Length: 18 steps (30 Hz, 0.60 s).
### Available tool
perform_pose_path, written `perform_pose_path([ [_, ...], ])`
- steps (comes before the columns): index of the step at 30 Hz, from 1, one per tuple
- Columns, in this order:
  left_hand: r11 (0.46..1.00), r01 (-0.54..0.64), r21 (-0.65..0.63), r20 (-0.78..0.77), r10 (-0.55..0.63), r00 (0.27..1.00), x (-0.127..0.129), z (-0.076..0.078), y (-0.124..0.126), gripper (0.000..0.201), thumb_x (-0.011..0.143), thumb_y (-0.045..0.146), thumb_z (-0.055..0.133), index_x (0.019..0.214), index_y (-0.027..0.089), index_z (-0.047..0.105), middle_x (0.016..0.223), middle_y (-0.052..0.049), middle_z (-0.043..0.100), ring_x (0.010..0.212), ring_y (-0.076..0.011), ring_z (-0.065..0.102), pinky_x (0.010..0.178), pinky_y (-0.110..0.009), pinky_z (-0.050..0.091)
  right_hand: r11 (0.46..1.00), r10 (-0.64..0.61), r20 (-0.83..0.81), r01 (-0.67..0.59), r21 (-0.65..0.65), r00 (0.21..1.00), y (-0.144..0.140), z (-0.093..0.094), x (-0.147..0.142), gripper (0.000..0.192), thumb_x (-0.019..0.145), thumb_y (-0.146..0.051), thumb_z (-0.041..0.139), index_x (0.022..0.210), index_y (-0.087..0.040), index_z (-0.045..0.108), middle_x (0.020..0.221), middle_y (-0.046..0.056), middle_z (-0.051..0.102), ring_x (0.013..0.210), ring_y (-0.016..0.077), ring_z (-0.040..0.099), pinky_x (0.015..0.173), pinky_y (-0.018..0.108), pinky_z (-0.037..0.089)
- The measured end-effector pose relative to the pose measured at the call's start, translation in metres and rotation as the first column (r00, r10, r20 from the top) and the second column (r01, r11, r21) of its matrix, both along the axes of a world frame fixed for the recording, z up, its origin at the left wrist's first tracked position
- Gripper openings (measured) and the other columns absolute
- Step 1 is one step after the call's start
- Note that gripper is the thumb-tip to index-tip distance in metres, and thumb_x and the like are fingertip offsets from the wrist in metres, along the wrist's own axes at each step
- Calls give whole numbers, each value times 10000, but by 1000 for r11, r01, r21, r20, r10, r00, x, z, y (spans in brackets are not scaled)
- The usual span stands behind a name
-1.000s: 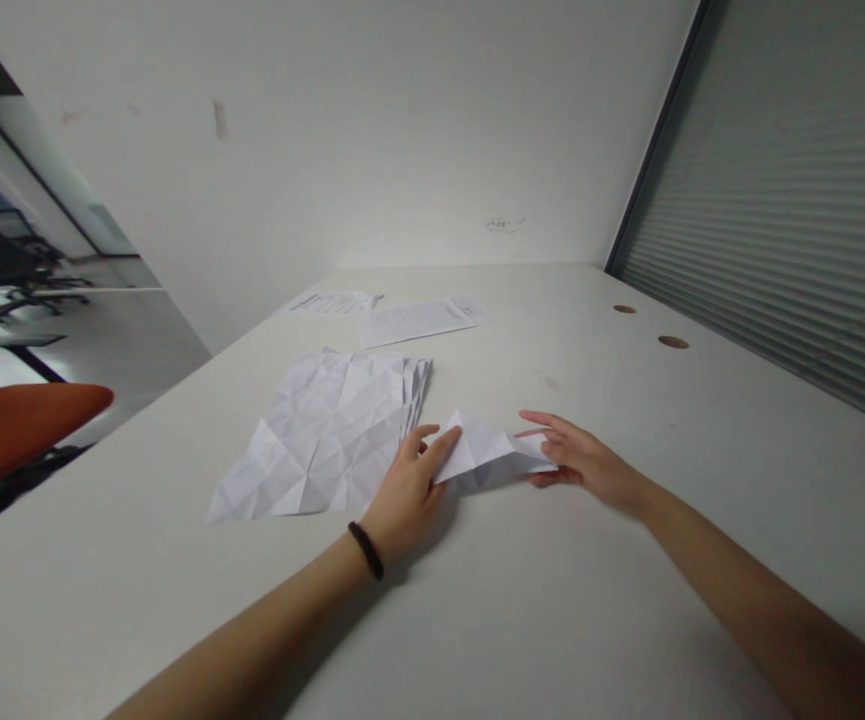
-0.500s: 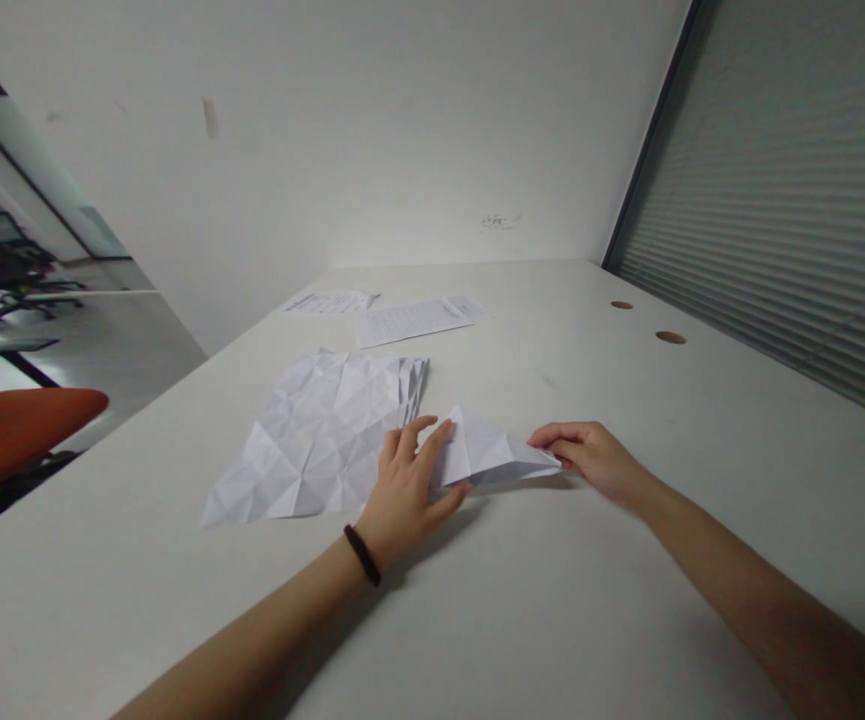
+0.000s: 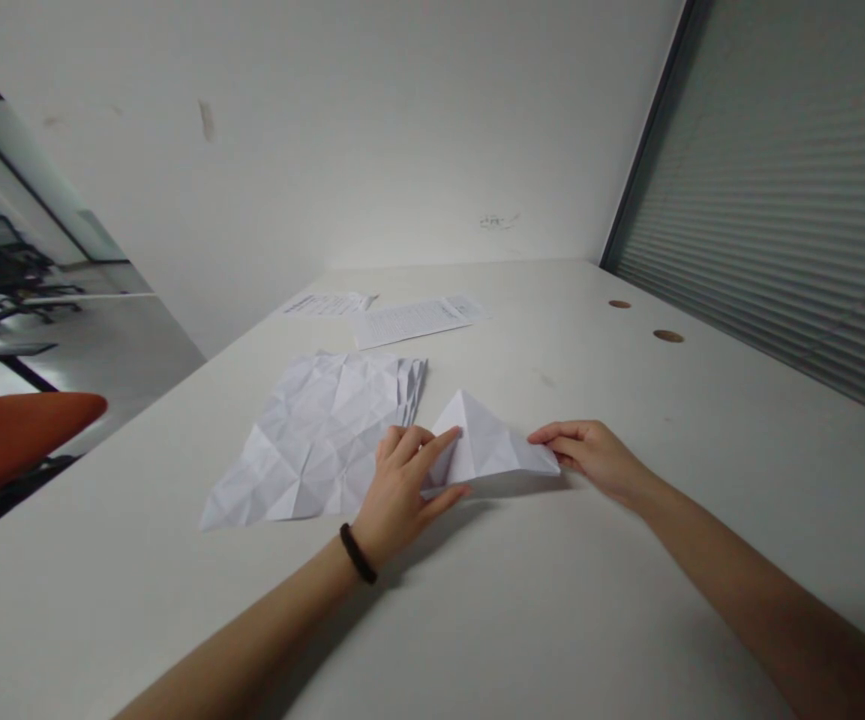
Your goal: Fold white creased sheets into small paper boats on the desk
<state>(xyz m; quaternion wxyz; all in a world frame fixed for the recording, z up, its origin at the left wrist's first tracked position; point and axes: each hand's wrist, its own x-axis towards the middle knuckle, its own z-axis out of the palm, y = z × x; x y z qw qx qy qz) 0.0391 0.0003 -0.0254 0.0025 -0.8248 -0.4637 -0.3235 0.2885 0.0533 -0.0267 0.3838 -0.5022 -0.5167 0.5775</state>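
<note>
Two hands (image 3: 396, 480), one folded paper (image 3: 490, 448), one wristband (image 3: 357, 554), two holes (image 3: 668, 336)

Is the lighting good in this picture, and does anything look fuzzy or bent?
Head view: dim, with soft shadows below the folded paper and beside the left hand; head view, farther back: text on the printed sheets is too fuzzy to read; head view, left edge: the orange seat looks stretched.

White paper (image 3: 488, 447), folded, sharply creased, peak pointed, beside creased paper stack (image 3: 327, 430), over table (image 3: 552, 600).
</note>
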Motion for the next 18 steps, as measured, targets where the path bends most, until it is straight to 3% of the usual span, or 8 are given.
perform_pose_path([
  [4,998,17,52,19,-18,1000,0,2,-1,456,783,431,576,1172,197,525,850,-53,537,814,-213,426,742,-334,349,1000,12,12,-13,6,1000,2,-4,1,149,592,-197,606,695,-168,710,710,39,690,667,140,605,695,295,477],
  [12,998,49,40,18,-50,999,0,5,-3,316,765,364,615,1027,202,549,825,-42,569,795,-219,444,703,-333,319,998,44,19,-44,42,999,1,-3,3,133,607,-212,613,696,-153,692,677,37,670,652,140,604,697,302,485],
  [18,992,122,-32,-37,-123,992,-1,4,-2,295,784,390,556,1004,194,544,815,-39,590,773,-206,456,713,-335,329,948,203,-26,-190,255,979,-9,6,-4,389,687,-307,635,1059,-200,593,1043,75,625,914,177,590,824,350,455],
])
